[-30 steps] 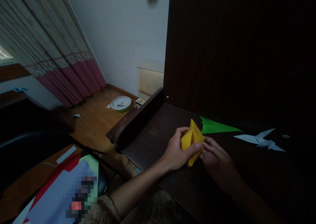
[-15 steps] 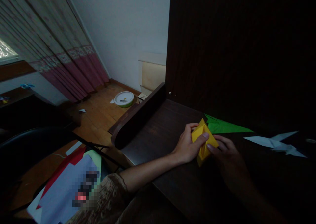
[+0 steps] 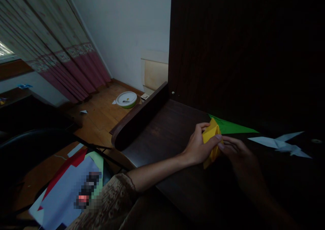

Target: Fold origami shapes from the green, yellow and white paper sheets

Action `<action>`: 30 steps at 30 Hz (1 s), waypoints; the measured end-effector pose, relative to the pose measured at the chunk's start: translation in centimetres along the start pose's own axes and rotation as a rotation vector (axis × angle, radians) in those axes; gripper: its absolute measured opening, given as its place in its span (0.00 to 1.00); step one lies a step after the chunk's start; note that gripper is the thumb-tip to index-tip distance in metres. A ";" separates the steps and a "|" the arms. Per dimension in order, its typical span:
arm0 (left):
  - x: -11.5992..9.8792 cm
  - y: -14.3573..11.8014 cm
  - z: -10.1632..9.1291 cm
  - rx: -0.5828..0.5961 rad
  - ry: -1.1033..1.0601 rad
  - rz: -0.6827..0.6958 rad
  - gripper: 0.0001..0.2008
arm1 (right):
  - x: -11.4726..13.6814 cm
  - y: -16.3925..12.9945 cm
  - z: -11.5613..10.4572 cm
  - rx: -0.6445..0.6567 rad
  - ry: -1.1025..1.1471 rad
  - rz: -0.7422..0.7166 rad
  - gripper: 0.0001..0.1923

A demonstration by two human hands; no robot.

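Note:
A folded piece of yellow paper is held between both hands over the dark desk. My left hand wraps round its left side, with the thumb lying across the front. From the right, my right hand pinches the paper's right edge, its fingertips close to the left thumb. Part of the paper is hidden by the fingers. Behind it lies a flat green paper. A white folded paper bird rests further right on the desk.
A raised wooden edge borders the desk's left side, and a dark panel stands behind. At lower left, coloured paper sheets lie by a black chair. A round white-lidded container sits on the floor.
The yellow paper has turned so its front opening looks narrower and faces more to the right. Both hands have shifted slightly right with it, still gripping.

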State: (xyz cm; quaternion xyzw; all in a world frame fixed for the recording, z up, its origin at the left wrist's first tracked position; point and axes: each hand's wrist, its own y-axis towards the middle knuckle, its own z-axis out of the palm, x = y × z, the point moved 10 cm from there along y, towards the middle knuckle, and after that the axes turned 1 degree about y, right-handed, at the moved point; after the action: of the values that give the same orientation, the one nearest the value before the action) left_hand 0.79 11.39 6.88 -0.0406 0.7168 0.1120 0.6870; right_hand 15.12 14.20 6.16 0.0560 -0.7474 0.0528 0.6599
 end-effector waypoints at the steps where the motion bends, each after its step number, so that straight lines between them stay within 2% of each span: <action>1: -0.1 0.1 0.0 0.002 0.005 0.006 0.25 | -0.1 0.1 -0.1 -0.003 0.009 0.000 0.22; 6: 0.9 0.6 -0.3 0.003 -0.053 -0.009 0.30 | -0.3 0.3 -0.9 -0.107 0.035 -0.046 0.27; 9: 1.9 0.9 -0.7 -0.010 -0.169 -0.025 0.33 | -0.3 0.3 -0.8 -0.125 0.048 -0.079 0.30; 11: 2.4 1.0 -0.8 -0.010 -0.262 -0.046 0.33 | 0.0 0.1 -0.5 -0.123 0.038 -0.107 0.30; 15: 2.6 0.7 -0.9 0.024 -0.303 -0.066 0.29 | 0.8 -0.3 -0.2 -0.142 0.004 -0.160 0.26; 21: 1.5 0.5 -1.1 0.073 -0.351 -0.016 0.29 | 1.5 -0.8 0.0 -0.090 -0.100 -0.188 0.20; 25: 0.1 0.5 -1.1 0.108 -0.366 0.032 0.31 | 2.8 -1.3 -0.3 -0.102 -0.170 -0.304 0.21; 30: -1.8 0.5 -0.9 0.179 -0.417 0.094 0.31 | 5.6 -2.3 -0.3 -0.151 -0.258 -0.431 0.22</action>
State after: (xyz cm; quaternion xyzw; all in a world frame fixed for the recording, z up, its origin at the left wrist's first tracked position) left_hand -0.10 11.49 8.75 0.0782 0.5675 0.0858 0.8151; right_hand 15.08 11.88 11.76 0.1710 -0.7980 -0.1525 0.5574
